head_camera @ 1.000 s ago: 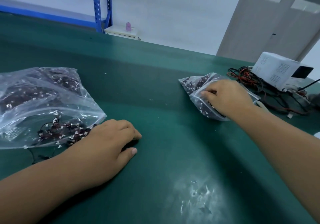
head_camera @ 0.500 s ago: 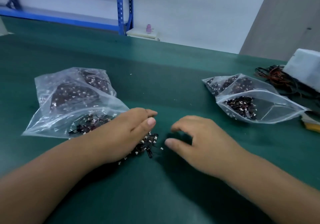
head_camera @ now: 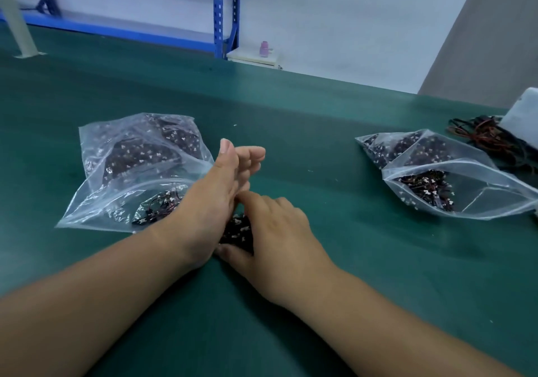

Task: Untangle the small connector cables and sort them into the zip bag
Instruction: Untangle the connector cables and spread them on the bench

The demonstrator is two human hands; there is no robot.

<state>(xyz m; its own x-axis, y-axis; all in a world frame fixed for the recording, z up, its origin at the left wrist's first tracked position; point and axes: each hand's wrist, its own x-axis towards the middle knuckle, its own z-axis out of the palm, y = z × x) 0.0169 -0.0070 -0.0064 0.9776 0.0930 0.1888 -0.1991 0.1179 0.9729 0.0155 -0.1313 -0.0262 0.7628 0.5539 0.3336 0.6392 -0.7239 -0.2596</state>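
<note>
Both hands are right in the middle of the green table (head_camera: 364, 274), bunched up together. The left hand (head_camera: 214, 202) stands on its edge with the thumb pointing up and the fingers (head_camera: 251, 155) loose and pretty much straight, not wrapped around anything. Its palm side sits against a dark clump of connector cables (head_camera: 237, 231) with tiny white plugs. The right hand (head_camera: 279, 231) is curled over that same clump from the other side, thumb (head_camera: 225, 251) tucked in low against it, so it's basically holding the bundle while the clump rests on the table between the two hands.

Just to the left, touching the left wrist, is a clear zip bag (head_camera: 93, 202) lying flat. It has darker packed bundles toward the back and a few loose cables near the front edge. Well off to the right there's a second zip bag (head_camera: 495, 199) with its mouth gaping open, a small heap of the same cables inside and more packed bundles behind it.

Far right there's a messy tangle of red and black wires (head_camera: 489, 140) next to a white box (head_camera: 521, 114) that's cut off by the edge. Past the table there's a blue shelving rack (head_camera: 224, 12) and a little pink bottle (head_camera: 264, 49) on a white cabinet (head_camera: 250, 57).
</note>
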